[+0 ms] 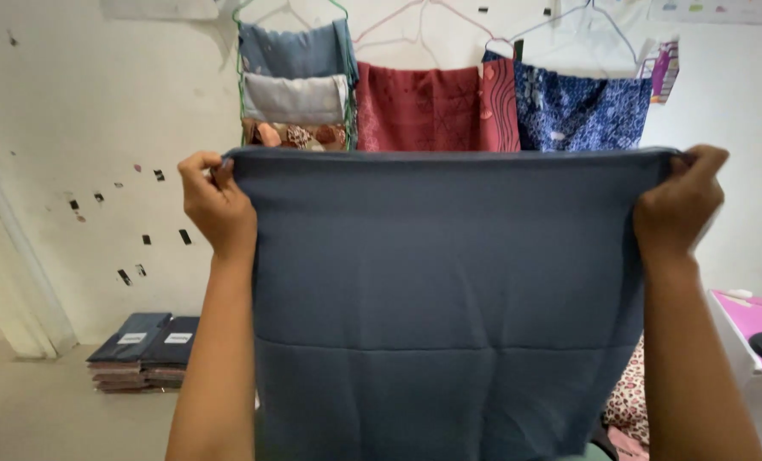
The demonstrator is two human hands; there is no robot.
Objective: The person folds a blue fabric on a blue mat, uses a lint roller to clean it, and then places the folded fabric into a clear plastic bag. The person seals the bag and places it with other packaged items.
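Against the white wall [73, 102], the left hand [217, 205] pinches one top corner of a grey-blue cloth [445, 299] stretched flat before hanging fabrics [432, 107]; the right hand [678, 205] grips the other corner.

Soft, even indoor light brightens the white wall [73, 102], slightly washed out; shadows stay faint, detail mildly soft, edges bend a little

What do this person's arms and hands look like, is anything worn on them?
Both forearms are bare as far as the view shows: no sleeves, gloves, watch or bracelets. The left hand and right hand show no rings on the parts in view. The fingers are curled, so the fingertips are mostly hidden.
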